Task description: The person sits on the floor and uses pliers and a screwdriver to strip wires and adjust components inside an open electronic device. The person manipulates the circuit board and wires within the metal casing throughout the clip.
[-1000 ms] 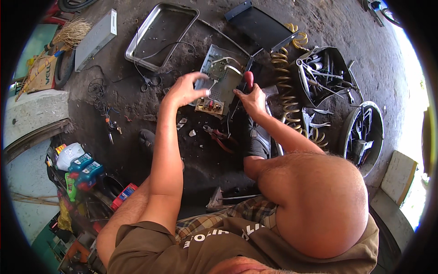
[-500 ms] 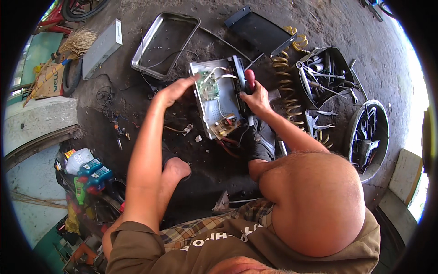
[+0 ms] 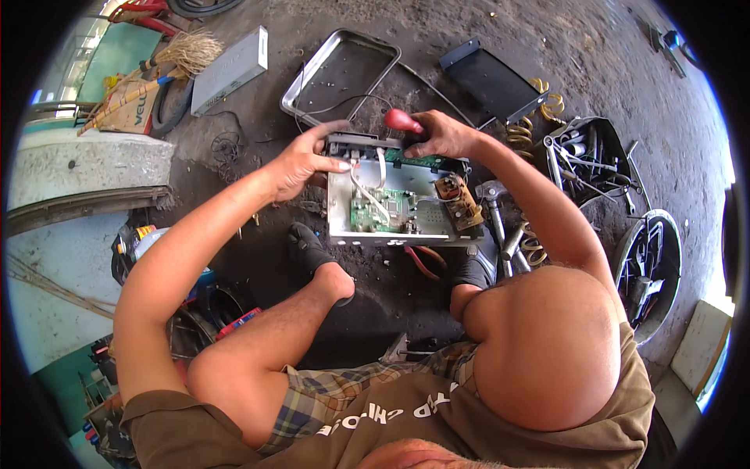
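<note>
An opened metal electronics case [image 3: 341,205] is held above the ground between my feet, its black front panel [image 3: 361,142] on the far side. Inside sit a green circuit board [image 3: 394,205], a brown power board [image 3: 461,205] and white ribbon cables [image 3: 381,170]. My left hand [image 3: 301,166] is closed on the case's far left corner, thumb over the rim. In my right hand [image 3: 444,137] is a screwdriver [image 3: 402,120], its red handle pointing left; its shaft is hidden. The fingers of that hand also rest at the far edge of the case.
Beyond the case lie a metal tray [image 3: 312,66] and a black cover [image 3: 488,82]. To the right are a coil spring [image 3: 531,248], a container of tools [image 3: 587,160] and a round basin [image 3: 652,270]. Red-handled pliers [image 3: 422,264] lie beneath the case. A grey box [image 3: 230,70] stands far left.
The case has turned counterclockwise, so its front panel moved from the right side to the far side. My left hand shifted to the panel's corner; my right hand moved farther away with the screwdriver.
</note>
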A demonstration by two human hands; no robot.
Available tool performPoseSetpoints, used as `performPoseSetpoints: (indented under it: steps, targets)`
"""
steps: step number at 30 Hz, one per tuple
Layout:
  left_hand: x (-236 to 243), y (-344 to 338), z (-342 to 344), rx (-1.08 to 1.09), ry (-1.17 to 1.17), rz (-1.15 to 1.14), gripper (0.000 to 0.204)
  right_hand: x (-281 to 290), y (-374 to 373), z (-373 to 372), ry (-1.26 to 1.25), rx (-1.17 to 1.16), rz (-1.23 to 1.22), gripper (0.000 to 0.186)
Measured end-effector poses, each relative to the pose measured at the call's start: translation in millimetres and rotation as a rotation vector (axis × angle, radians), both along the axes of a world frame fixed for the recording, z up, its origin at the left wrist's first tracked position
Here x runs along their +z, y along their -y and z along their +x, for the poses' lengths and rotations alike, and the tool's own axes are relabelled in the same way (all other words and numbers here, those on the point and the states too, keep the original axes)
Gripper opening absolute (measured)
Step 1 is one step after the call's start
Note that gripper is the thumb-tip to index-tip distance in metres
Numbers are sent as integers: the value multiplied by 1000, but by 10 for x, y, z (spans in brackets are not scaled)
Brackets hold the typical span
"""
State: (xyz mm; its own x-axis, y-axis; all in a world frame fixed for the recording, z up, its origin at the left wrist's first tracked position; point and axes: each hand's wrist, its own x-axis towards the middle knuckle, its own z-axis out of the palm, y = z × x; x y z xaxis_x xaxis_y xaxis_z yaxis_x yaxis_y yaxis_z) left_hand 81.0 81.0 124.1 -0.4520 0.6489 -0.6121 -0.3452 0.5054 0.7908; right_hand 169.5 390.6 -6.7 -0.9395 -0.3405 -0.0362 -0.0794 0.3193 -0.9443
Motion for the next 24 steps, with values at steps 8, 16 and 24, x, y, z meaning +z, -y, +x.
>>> performPoseSetpoints:
  steps: [8,16,24]
  targets:
    - [-783,497,201,307,106,-7,43,16,118,60,-61,-523,128,71]
    - [-1102,426,122,306,139,-5,40,-99,-324,887,-189,-1075,-123,44]
    - [-827,169,201,216,80,136,48,287,-81,1394,2,-1327,-499,35]
